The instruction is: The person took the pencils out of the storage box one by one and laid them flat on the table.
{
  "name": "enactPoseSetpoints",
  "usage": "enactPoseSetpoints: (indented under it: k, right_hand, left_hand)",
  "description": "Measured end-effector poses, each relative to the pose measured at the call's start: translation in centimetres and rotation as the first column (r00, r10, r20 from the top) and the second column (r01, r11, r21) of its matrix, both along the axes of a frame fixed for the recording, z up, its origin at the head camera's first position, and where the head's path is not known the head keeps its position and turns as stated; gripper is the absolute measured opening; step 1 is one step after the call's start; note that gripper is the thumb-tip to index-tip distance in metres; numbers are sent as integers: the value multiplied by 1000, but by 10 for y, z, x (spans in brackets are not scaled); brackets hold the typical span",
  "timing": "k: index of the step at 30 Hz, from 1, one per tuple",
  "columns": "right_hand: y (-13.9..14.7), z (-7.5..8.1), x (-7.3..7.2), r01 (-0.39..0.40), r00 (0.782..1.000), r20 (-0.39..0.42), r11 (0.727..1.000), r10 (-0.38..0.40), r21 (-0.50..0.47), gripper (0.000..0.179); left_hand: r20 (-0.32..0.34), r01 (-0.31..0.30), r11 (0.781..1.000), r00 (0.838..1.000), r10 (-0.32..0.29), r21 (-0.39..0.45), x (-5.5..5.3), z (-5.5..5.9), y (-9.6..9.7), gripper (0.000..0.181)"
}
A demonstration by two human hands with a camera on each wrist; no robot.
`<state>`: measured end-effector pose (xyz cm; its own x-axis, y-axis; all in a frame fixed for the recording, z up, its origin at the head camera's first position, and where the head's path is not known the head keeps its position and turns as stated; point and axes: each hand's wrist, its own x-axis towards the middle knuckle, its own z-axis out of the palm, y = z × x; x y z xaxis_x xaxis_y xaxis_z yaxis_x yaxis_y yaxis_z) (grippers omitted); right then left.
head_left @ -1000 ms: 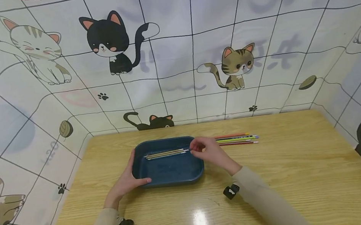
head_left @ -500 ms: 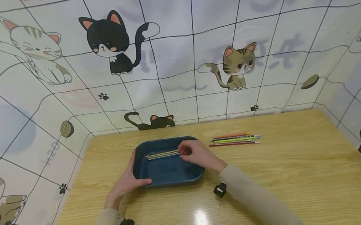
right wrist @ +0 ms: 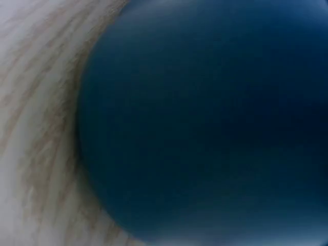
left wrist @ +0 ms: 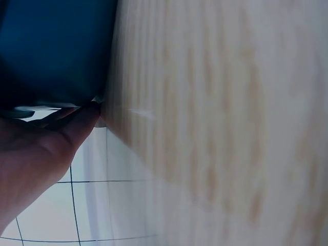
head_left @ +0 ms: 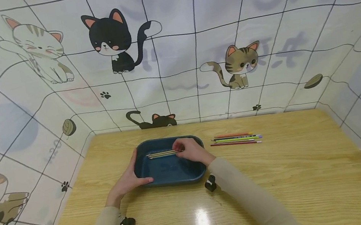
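Observation:
A dark blue rectangular tray (head_left: 171, 171) stands on the wooden table, and several slim pencils (head_left: 162, 154) lie side by side inside it near the back wall. My left hand (head_left: 129, 179) grips the tray's left end, with the thumb along the front rim. In the left wrist view that hand (left wrist: 41, 148) is against the tray's side (left wrist: 56, 51). Reaching over the tray's right end, my right hand (head_left: 191, 151) pinches at the right ends of the pencils with curled fingers, which hide those ends. The tray (right wrist: 205, 118) fills most of the right wrist view, blurred.
Right of the tray, several more pencils (head_left: 236, 139) in orange, dark, lime green and red lie in a loose row on the table (head_left: 296, 173). A wall covering (head_left: 179, 51) with cartoon cats rises behind the table and at both sides.
My right hand has moved left, from the tray's right rim to farther inside over the pencils' right ends. The left hand keeps its hold on the tray.

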<state>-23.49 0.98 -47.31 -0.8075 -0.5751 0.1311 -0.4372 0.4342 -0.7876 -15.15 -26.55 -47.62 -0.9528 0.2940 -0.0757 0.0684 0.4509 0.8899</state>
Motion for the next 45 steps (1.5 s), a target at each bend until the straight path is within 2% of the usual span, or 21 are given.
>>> enactPoseSetpoints:
  k: [3,5,10,12,17,24,29,33,36,38,45]
  right_hand:
    - [-2,-1,-3,-7,1000,23,1000,6,12,16]
    - [-4,-2,-3,-11,999,35,1000,11,10,16]
    - [-7,-5,-4,-13,999,46,999,11,33,17]
    - [-8,-6,-4,-19,999,40,997,16,72,19]
    - [-12,-6,-4,-39,999,21,984,35,176,24]
    - [-15,-5,-2,-45,999,7,979,45,199,25]
    - [-13,-7,-2,-45,999,8,979,44,201,24]
    - [-12,-9,-3,-30,999,-4,975,32,219,22]
    - [-13,-10,-4,-22,999,-24,967,29,253,20]
    - [-13,-10,-4,-25,999,-37,960,36,279,20]
    - [-13,-8,0,-43,996,-55,943,65,330,19]
  left_hand:
    - [10,4,1000,1000,-4,17,6,16,7,122]
    - [14,4,1000,1000,-4,19,5,16,7,122]
    - [6,-8,1000,1000,8,1,-5,-10,-3,124]
    - [2,-12,1000,1000,12,1,-6,-13,-5,125]
    - [-3,-13,1000,1000,13,10,-6,-14,-6,125]
    - [-12,-9,1000,1000,9,16,-6,-14,-7,124]
    - [-8,-10,1000,1000,10,-11,-2,-6,-3,122]
    - [2,-4,1000,1000,4,-9,4,11,5,119]
    - [4,-1,1000,1000,1,-11,8,20,7,118]
    - [7,-8,1000,1000,8,-7,7,16,6,118]
    - [-7,-25,999,1000,25,-21,-1,-8,-2,121]
